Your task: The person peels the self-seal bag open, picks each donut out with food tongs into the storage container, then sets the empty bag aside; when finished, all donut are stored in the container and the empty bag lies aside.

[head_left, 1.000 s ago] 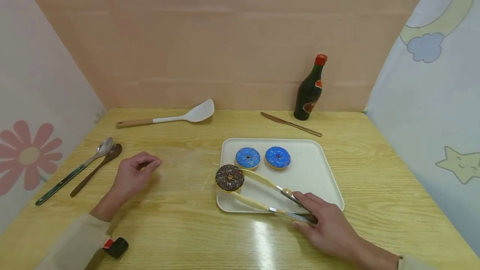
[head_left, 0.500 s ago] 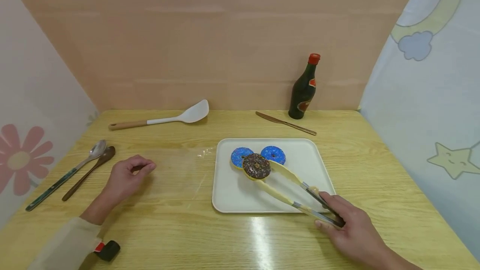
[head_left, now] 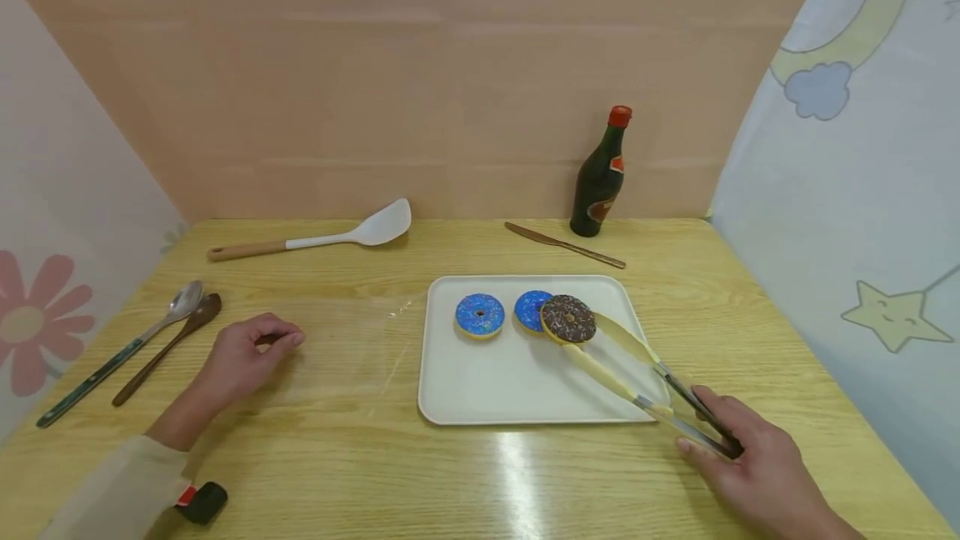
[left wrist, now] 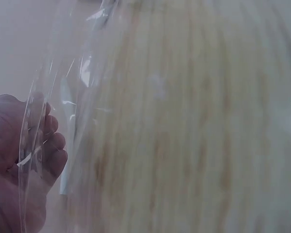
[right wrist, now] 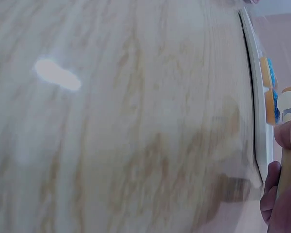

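My right hand (head_left: 767, 461) grips the tongs (head_left: 602, 372) by their metal handles. Between the cream-coloured tips is a chocolate donut (head_left: 561, 332) with pale sprinkles, above the right part of a white tray (head_left: 480, 390). It partly covers one blue donut (head_left: 528, 303); another blue donut (head_left: 467, 317) lies to the left on the tray. My left hand (head_left: 243, 361), fingers curled, pinches the edge of a clear plastic bag (head_left: 345, 348) spread left of the tray. In the left wrist view the bag (left wrist: 85, 73) hangs in front of the fingers.
A white spatula (head_left: 384, 225) with a wooden handle lies at the back left. A brown table knife (head_left: 564, 243) and a dark red-capped bottle (head_left: 597, 186) are behind the tray. At far left lie a green-handled spoon (head_left: 101, 372) and a brown wooden spoon (head_left: 168, 352).
The tongs have carried the chocolate donut rightward from the tray's left edge, over the blue donuts, to the tray's right part. The left hand stays at the bag while the head view shifts slightly.
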`<state>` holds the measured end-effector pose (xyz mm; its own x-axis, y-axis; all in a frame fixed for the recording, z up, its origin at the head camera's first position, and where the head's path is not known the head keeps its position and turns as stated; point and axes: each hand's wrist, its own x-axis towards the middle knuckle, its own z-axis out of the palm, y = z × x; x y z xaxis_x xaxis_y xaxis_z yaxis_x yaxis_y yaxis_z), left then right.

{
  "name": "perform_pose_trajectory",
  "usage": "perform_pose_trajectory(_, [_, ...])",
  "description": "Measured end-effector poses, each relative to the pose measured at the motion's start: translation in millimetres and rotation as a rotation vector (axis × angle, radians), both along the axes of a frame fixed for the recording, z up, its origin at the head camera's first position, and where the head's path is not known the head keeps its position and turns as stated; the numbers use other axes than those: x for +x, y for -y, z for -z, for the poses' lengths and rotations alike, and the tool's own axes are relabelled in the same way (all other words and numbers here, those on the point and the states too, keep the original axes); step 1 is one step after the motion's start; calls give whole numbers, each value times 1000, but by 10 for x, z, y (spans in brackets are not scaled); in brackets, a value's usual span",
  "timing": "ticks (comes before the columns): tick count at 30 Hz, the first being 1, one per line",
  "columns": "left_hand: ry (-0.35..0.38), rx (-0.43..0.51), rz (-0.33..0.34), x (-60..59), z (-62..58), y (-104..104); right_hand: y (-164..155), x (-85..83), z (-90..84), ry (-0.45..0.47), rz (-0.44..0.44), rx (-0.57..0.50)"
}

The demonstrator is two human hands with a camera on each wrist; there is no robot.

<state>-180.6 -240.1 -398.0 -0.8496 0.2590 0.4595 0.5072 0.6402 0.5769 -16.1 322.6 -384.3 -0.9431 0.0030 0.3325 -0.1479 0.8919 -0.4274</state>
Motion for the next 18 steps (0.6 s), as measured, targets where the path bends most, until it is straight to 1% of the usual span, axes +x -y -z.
perform_pose_trajectory(3, [-5, -4, 10, -1, 0, -2, -88, 15, -19, 25, 36, 25])
perform_pose_trajectory(5, [-8, -5, 12, 6, -9, 3, -140, 4, -20, 7, 34, 44])
perform_pose_trajectory(7, [-10, -10, 10, 13, -17, 5, -185, -20, -17, -33, 24, 74])
perform_pose_trajectory(11, [-10, -41, 3, 21, -25, 5, -256, -77, -4, -81, 3, 126])
perform_pose_trajectory(18, [-11, -91, 4, 9, -21, 4, -329, -123, -30, -46, 14, 170])
